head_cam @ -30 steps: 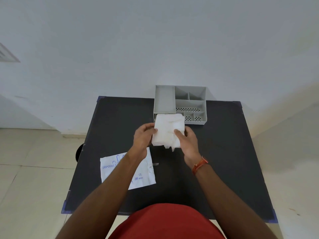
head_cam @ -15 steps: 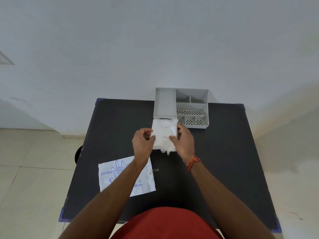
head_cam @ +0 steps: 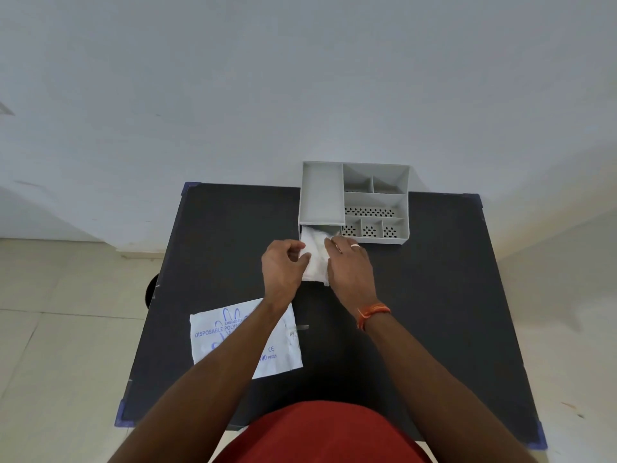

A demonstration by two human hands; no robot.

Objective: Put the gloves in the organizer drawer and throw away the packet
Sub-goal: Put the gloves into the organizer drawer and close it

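Pinched from both sides: left hand (head_cam: 283, 267) and right hand (head_cam: 349, 269) grasping the white gloves (head_cam: 315, 259), far end already at the mouth of the organizer drawer (head_cam: 320, 228). Best fed in flat and level, loose near edge tucked last. Packet (head_cam: 213, 335) lying on table (head_cam: 434, 295), not yet discarded.

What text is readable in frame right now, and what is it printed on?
All on the packet, partly covered by the left forearm:
"DISPOSABLE POLYE…" cut off by the arm.
"CE" mark.
"…00 PIECES", first digit hidden.
A small line above "DISPOSABLE": too blurred to read.
The organizer and gloves show no text.
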